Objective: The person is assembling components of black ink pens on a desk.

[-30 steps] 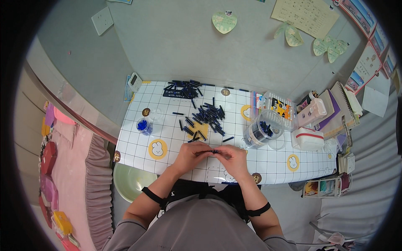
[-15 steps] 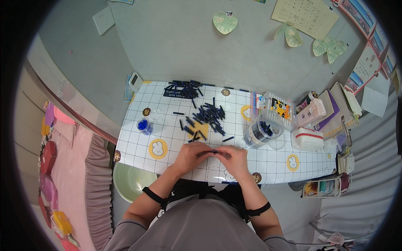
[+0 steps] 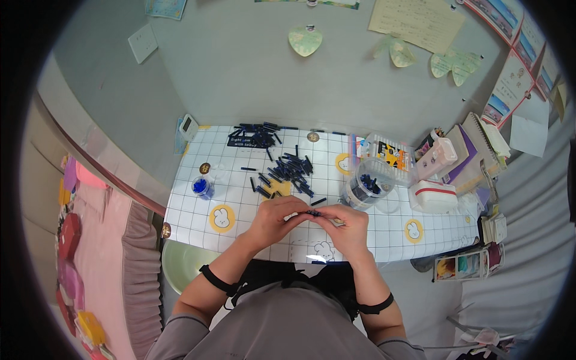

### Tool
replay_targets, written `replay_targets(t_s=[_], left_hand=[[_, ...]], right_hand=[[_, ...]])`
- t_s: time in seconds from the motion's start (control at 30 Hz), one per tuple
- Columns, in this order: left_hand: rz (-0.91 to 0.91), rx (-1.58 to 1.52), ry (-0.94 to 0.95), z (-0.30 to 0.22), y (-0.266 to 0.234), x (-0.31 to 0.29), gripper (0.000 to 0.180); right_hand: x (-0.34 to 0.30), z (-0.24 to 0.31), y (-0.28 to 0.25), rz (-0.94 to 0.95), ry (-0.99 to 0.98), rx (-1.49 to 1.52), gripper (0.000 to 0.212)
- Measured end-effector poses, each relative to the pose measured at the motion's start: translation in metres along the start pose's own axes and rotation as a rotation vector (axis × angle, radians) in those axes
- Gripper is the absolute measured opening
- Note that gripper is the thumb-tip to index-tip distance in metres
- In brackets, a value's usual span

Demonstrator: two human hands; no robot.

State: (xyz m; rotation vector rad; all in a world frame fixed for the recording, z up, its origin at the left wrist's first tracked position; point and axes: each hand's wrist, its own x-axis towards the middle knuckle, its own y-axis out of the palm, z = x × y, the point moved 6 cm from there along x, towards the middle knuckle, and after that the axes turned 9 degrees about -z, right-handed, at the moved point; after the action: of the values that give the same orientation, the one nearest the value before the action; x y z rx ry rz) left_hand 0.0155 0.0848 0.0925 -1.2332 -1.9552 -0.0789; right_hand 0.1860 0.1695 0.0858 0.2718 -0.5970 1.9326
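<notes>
Over the near part of the table, my left hand (image 3: 271, 222) and my right hand (image 3: 347, 227) meet fingertip to fingertip. Pinched between them is a small dark blue ink cartridge (image 3: 313, 213), mostly covered by the fingers. Just beyond lies a loose heap of similar dark cartridges (image 3: 293, 170), with a few strays round it. A second heap (image 3: 259, 133) sits at the table's back edge. To the left stands a small clear jar (image 3: 203, 189) with bright blue pieces inside. Right of the heap, a large clear plastic jar (image 3: 358, 193) holds more dark cartridges.
A white gridded cloth (image 3: 264, 237) covers the table. At the right stand a clear box of pens (image 3: 390, 153), a white pouch (image 3: 433, 197) and upright notebooks (image 3: 474, 144). A small white timer (image 3: 188, 127) leans at the back left corner. Below the left edge is a green basin (image 3: 180, 264).
My view has tilted up and shifted slightly. Both hands remain together on the cartridge, their fingers slightly repositioned, the right hand's more arched.
</notes>
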Motion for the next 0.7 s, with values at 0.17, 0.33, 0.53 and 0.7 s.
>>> replay_targets(t_s=[0.17,0.33,0.53,0.7], left_hand=[[-0.05,-0.03,0.107,-0.026,0.021,0.035,0.019],[-0.093,0.016,0.227,-0.048,0.053,0.073,0.021],[-0.142,0.034,0.244,-0.05,0.084,0.094,0.02],[-0.132,0.087,0.224,-0.04,0.103,0.102,0.019]], right_hand=[[0.019,0.027,-0.044,-0.083,-0.076,-0.11,0.018],[0.036,0.035,-0.085,-0.234,-0.158,-0.184,0.019],[0.046,0.032,-0.116,-0.329,-0.222,-0.238,0.018],[0.048,0.01,-0.125,-0.388,-0.201,-0.28,0.022]])
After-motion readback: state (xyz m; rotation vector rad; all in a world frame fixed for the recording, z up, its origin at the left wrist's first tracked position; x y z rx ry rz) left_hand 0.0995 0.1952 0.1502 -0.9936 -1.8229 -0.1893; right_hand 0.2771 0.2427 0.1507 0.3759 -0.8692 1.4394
